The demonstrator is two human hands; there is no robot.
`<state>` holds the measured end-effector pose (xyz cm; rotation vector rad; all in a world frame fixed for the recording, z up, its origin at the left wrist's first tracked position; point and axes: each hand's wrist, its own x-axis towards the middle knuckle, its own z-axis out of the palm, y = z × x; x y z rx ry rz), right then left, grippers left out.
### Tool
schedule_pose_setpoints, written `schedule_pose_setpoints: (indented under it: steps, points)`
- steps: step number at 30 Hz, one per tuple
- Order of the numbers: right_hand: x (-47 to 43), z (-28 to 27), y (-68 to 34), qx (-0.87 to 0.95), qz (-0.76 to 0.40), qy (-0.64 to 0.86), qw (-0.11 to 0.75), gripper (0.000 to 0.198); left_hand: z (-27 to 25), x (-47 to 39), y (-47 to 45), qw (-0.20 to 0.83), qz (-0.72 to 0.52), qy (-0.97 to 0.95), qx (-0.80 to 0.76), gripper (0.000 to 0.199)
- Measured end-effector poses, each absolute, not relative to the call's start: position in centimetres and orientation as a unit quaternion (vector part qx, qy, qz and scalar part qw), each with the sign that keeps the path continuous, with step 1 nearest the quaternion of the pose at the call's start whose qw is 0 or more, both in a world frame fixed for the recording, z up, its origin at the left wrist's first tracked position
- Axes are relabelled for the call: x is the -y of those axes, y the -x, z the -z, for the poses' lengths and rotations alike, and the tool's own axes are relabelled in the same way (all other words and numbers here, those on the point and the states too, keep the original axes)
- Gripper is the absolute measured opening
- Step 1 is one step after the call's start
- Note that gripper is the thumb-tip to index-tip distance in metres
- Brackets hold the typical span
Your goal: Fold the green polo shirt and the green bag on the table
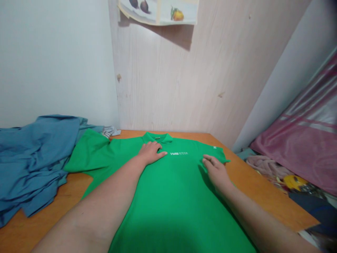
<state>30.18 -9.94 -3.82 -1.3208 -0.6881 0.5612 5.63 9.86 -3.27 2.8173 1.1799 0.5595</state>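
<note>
A green polo shirt (pixel 168 189) lies spread out front side up, its collar (pixel 158 137) toward the wall and white lettering across the chest. My left hand (pixel 150 153) rests on the shirt just below the collar, thumb stretched to the right and fingers apart. On the other side, my right hand (pixel 214 168) hovers close above the chest near the right-hand sleeve, its shadow falling on the cloth. Its fingers are loosely bent, with nothing visible in them. The left-hand sleeve reaches over onto blue cloth, and the lower part of the shirt runs out of view.
The wooden table (pixel 263 196) bears a heap of blue clothes (pixel 34 158) at the left. Behind it stands a pale wood panel (pixel 168 77) with a picture sheet (pixel 160 12). Past the right table edge are a pink curtain (pixel 300 140), a yellow item (pixel 295 182) and dark cloth (pixel 313 207).
</note>
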Motion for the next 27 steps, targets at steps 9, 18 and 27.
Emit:
schedule_pose_setpoints:
  steps: [9, 18, 27]
  points:
    - [12.3, 4.5, -31.6, 0.421, -0.132, 0.688, 0.576, 0.027, 3.6, -10.2, -5.5, 0.002, -0.184, -0.912, -0.367, 0.055]
    - [11.9, 3.4, -32.5, 0.499, -0.031, 0.729, 0.467, 0.032, 4.0, -10.3, -5.7, 0.005, -0.197, -0.908, -0.370, 0.053]
    - [5.5, 3.1, -25.4, 0.676, -0.035, 0.695, 0.242, 0.057, 3.9, -10.3, -5.7, 0.000, -0.192, -0.909, -0.371, 0.052]
